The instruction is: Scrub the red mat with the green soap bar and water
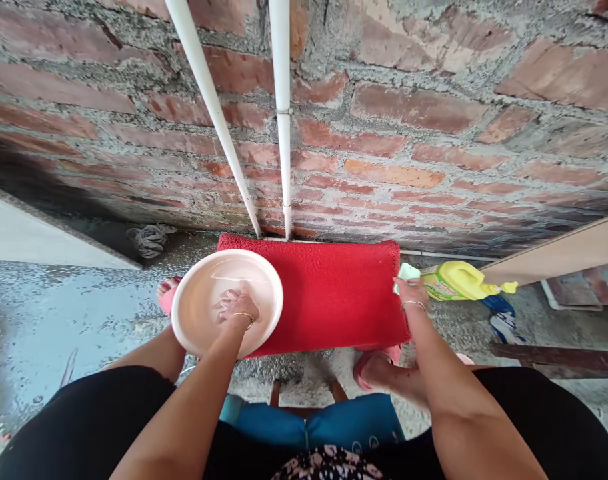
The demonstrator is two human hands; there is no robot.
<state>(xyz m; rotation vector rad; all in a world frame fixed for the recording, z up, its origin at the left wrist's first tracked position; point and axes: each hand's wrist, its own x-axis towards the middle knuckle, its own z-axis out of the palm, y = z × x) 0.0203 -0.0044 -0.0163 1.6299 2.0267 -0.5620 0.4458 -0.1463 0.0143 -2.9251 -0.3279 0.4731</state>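
Note:
A pale pink basin (179,320) holding water stands on the left end of a red, rough-textured mat (339,293). My left hand (239,307) is down in the basin, its fingers spread in the water and nothing visible in them. At the mat's right edge, my right hand (411,291) is closed around a small pale green, block-like thing (409,272); its exact kind is partly hidden by the fingers. Just beyond that hand is a yellow detergent bottle (457,280) with a label.
Two white pipes (283,133) run down the brick wall (409,133) behind the mat. A grey rag (151,239) lies on the wet floor at left. Board-like panels flank both sides. A blue-and-white item (504,321) and a dark wooden piece (559,360) lie at right.

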